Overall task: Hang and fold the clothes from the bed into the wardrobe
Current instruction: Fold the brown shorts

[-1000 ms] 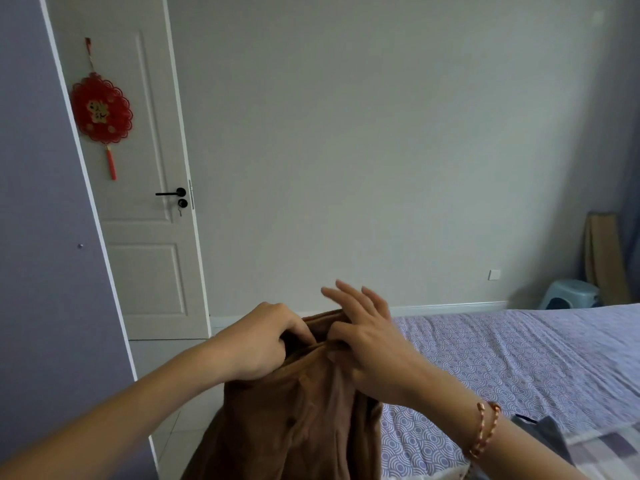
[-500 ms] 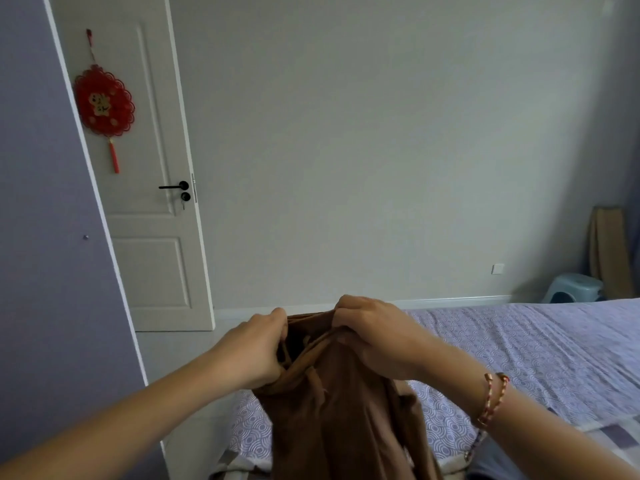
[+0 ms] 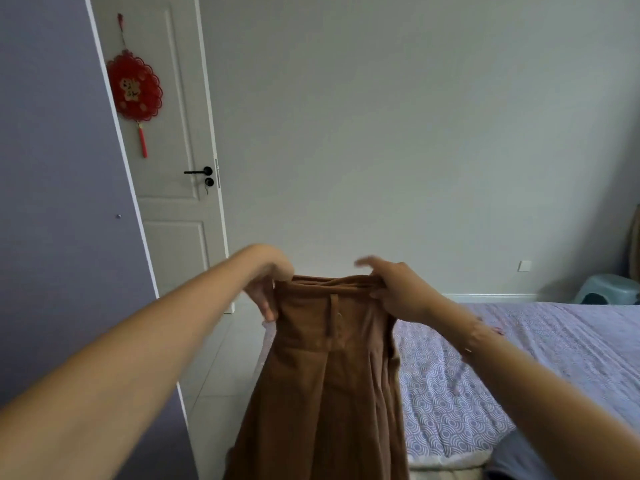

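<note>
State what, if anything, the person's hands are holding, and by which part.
A brown fabric garment, seemingly trousers, hanging by its waistband: the left hand grips one end, the right hand pinches the other.

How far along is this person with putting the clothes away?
Done: nothing finished shows here, and the wardrobe's inside is out of view. In hand: the left hand and right hand hold a brown garment up by its waistband, hanging full length. Left: it is neither folded nor hung yet, and what looks like a grey garment lies on the bed.
</note>
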